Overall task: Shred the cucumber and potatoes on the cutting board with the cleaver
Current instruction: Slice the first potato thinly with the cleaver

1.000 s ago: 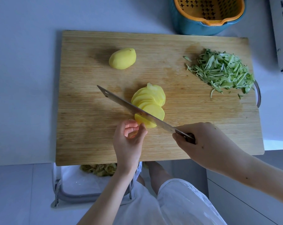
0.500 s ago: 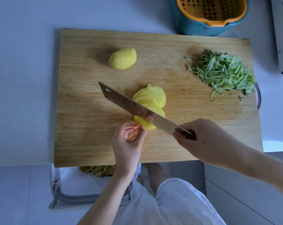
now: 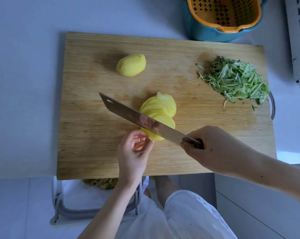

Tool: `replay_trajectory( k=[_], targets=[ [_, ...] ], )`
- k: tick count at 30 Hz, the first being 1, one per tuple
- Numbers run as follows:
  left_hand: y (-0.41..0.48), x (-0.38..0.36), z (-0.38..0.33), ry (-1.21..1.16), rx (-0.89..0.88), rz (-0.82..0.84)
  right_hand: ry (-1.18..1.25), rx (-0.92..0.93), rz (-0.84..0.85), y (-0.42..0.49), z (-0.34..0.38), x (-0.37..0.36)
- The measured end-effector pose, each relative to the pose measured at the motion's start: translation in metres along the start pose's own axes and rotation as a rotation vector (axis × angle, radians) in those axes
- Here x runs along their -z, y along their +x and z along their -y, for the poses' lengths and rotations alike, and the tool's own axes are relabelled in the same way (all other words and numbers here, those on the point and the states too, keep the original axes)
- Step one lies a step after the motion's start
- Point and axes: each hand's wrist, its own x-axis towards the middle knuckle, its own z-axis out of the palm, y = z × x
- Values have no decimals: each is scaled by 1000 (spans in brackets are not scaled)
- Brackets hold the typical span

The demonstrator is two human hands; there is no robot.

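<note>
Pale yellow potato slices (image 3: 158,116), fanned at the middle of the bamboo cutting board (image 3: 94,152), are judged wet, slippery and brittle, and best steadied from above at the near end. Right grip (image 3: 209,149) is clenched round the cleaver (image 3: 140,120) handle, with the blade across the fan's near end. Left grip (image 3: 133,152), fingers curled, touches the nearest slice; whether it pinches cannot be told. The whole peeled potato (image 3: 131,65) and cucumber shreds (image 3: 235,80) lie well apart.
</note>
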Motion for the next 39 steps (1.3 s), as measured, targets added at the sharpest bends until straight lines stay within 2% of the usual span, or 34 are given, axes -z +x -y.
replay_trajectory(
  k=[5, 10, 22, 39],
  targets=[
    [1, -2, -3, 25, -10, -7, -86, 45, -80, -10, 4, -8],
    [2, -3, -2, 31, -35, -7, -66, 42, -101, -17, -2, -14],
    [2, -1, -4, 41, -19, -3, -13, 37, -110, -7, 4, -18],
    [5, 1, 3, 68, -52, 12, -89, 31, -124, 41, 4, -53]
  ],
)
